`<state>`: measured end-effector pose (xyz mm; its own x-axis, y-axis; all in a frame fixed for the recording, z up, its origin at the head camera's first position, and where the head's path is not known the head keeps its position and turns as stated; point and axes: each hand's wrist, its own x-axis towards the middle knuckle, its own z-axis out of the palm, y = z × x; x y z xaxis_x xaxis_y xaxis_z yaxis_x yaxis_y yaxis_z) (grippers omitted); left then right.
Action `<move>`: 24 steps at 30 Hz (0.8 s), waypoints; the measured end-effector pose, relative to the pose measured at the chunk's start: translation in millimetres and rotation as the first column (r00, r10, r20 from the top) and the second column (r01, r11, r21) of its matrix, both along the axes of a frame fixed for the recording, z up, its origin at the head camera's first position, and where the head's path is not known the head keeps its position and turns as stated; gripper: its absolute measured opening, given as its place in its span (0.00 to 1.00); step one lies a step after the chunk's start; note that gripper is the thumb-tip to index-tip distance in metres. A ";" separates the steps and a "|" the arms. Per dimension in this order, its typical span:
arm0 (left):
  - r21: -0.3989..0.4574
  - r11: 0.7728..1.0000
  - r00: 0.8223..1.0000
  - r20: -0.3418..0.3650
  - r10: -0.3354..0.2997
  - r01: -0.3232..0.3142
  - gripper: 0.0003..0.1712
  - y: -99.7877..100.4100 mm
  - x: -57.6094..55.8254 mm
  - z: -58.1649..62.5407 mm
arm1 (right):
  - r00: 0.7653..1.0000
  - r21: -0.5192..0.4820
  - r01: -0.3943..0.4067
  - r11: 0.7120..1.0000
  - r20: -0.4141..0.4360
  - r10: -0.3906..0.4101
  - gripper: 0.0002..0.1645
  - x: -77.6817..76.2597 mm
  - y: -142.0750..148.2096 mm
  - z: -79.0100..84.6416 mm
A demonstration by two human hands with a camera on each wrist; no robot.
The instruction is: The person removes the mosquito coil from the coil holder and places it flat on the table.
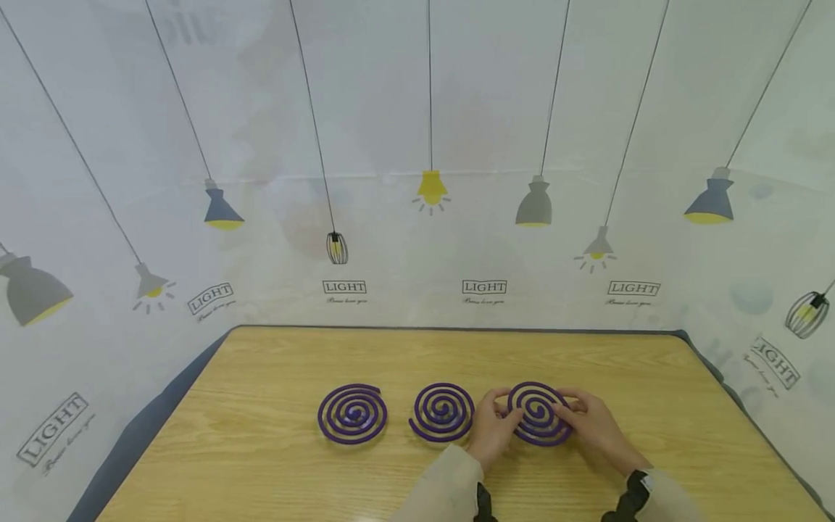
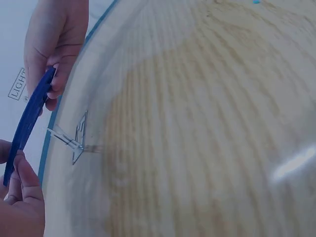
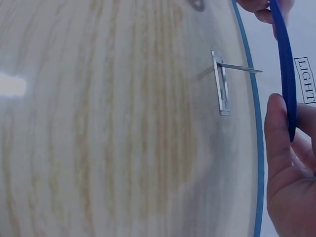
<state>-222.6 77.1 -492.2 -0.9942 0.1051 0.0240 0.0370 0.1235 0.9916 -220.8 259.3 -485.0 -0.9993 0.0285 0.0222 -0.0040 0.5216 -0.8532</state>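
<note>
Both hands hold one purple spiral mosquito coil (image 1: 538,411) between them at the right of the row. My left hand (image 1: 491,429) pinches its left edge, thumb on the face turned to me. On its right edge, my right hand (image 1: 595,429) grips it in the same way. Seen edge-on in the wrist views, the coil (image 2: 30,116) is a thin, slightly bowed blue disc raised off the table. A thin metal stand (image 3: 222,89) with an upturned prong is on the table near the held coil. The left wrist view also has a metal stand (image 2: 79,143).
Two more purple coils, one in the middle (image 1: 443,408) and one at the left (image 1: 355,414), lie in line with the held one. The wooden table (image 1: 274,478) ends at a dark edge, with a lamp-printed white curtain (image 1: 391,130) behind and at the sides.
</note>
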 end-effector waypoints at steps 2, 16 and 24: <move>0.000 1.000 1.000 -0.020 -0.006 0.006 0.20 0.5 -1.4 3.4 | 1.000 0.000 0.000 1.000 -0.012 0.000 0.26 -0.7 1.2 3.4; -0.029 0.999 0.998 -0.054 0.014 -0.016 0.21 -0.2 -8.1 9.4 | 1.000 -0.016 -0.015 1.000 -0.002 0.015 0.29 -7.4 0.6 20.9; -0.069 0.997 0.998 -0.055 0.026 -0.030 0.21 -4.7 -10.6 13.7 | 1.000 -0.033 0.010 0.999 -0.013 -0.010 0.26 -15.3 -4.1 22.1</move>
